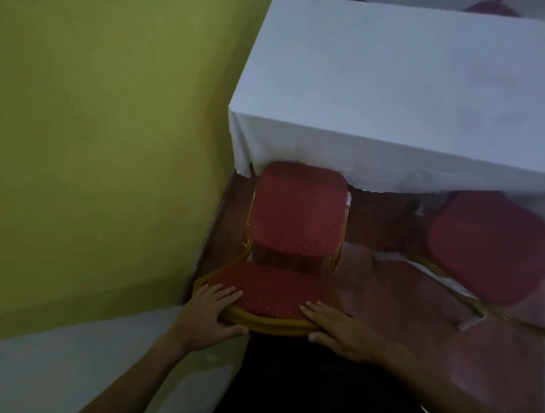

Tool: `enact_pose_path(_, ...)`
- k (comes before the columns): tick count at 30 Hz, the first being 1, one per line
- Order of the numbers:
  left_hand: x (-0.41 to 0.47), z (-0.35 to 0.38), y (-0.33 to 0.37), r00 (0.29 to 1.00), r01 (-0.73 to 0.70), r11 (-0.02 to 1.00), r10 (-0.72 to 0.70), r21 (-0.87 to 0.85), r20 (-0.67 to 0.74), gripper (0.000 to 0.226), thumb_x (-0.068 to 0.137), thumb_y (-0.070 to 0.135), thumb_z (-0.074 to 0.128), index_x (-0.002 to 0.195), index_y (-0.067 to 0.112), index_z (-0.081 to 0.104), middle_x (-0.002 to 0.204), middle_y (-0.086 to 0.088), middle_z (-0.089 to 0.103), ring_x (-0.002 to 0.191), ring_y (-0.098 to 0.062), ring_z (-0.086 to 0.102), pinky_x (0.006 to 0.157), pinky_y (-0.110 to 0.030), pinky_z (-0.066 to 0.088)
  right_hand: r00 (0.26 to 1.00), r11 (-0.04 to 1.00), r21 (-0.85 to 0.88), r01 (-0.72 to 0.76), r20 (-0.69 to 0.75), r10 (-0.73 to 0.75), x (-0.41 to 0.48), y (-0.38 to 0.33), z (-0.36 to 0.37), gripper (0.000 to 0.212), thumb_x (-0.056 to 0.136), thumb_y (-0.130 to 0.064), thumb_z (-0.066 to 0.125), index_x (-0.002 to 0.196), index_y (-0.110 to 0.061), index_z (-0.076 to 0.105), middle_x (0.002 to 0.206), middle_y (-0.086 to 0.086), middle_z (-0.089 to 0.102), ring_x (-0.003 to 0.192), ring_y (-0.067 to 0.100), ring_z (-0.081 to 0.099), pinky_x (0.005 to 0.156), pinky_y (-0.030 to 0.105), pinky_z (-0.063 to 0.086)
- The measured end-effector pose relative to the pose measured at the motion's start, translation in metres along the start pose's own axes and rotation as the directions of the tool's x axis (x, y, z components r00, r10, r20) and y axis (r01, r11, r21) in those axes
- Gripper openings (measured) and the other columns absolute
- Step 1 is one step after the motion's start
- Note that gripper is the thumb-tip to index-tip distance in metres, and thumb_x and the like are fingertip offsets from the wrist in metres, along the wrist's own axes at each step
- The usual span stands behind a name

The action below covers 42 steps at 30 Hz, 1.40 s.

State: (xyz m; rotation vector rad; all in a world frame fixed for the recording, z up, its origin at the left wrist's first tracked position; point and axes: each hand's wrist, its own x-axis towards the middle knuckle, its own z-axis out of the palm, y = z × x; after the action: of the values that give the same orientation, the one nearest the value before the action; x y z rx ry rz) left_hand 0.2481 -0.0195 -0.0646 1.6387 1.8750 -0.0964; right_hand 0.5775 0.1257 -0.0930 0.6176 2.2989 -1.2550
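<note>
Head-worn view, steeply down, close above the chair [297,211].

I see a chair [297,217] in red fabric sprinkled with small pale dots, on a gold frame [272,327]. The tablecloth [385,87] is plain white. The wall [101,137] is yellow-green above a white band [67,362]. A second chair [490,247] is red too. The floor [377,225] is glossy reddish-brown.
</note>
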Motion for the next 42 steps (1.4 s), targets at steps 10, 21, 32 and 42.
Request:
enact_pose_path(10,0.03,-0.026,-0.046,0.919,-0.291,0.957,0.283,-0.01,0.275,0.079,0.087,0.081,0.037,0.153,0.039,0.025,0.159,0.011,0.027,0.147,-0.015,0.021,0.118,-0.029,0.011,0.984,0.985,-0.11,-0.136,-0.13,0.121,0.022,-0.039,0.02,0.089,0.087,-0.082,0.005,0.158,-0.029,0.005,0.165,-0.001,0.011,0.151,0.023,0.016,0.12,0.04,0.014)
enact_pose_path(21,0.044,-0.019,-0.075,0.871,-0.419,0.908,0.406,-0.013,0.277,0.087,0.088,0.083,0.013,0.156,0.029,0.019,0.161,0.003,0.022,0.149,-0.02,0.02,0.119,-0.033,0.005,0.947,0.979,-0.087,-0.187,-0.279,0.156,0.026,-0.06,0.019,0.08,0.095,-0.077,0.015,0.156,-0.026,0.026,0.16,-0.005,0.024,0.147,0.014,0.023,0.12,0.033,0.013)
enact_pose_path(32,0.051,-0.032,-0.093,0.868,-0.436,0.9,0.42,0.0,0.263,0.089,0.087,0.084,0.023,0.156,0.03,0.019,0.162,0.005,0.02,0.15,-0.016,0.015,0.118,-0.027,0.002,0.9,0.975,-0.123,-0.185,-0.42,0.118,0.045,-0.07,0.025,0.066,0.098,-0.07,0.032,0.144,-0.024,0.041,0.143,0.005,0.056,0.122,0.023,0.06,0.094,0.043,0.054)
enact_pose_path(42,0.047,-0.033,-0.088,0.881,-0.41,0.912,0.395,0.005,0.261,0.09,0.086,0.086,0.022,0.156,0.03,0.019,0.162,0.006,0.02,0.149,-0.014,0.015,0.121,-0.03,0.006,0.901,0.97,-0.139,-0.201,-0.416,0.127,0.044,-0.067,0.026,0.068,0.097,-0.071,0.036,0.143,-0.022,0.049,0.143,0.002,0.056,0.124,0.02,0.059,0.098,0.04,0.05)
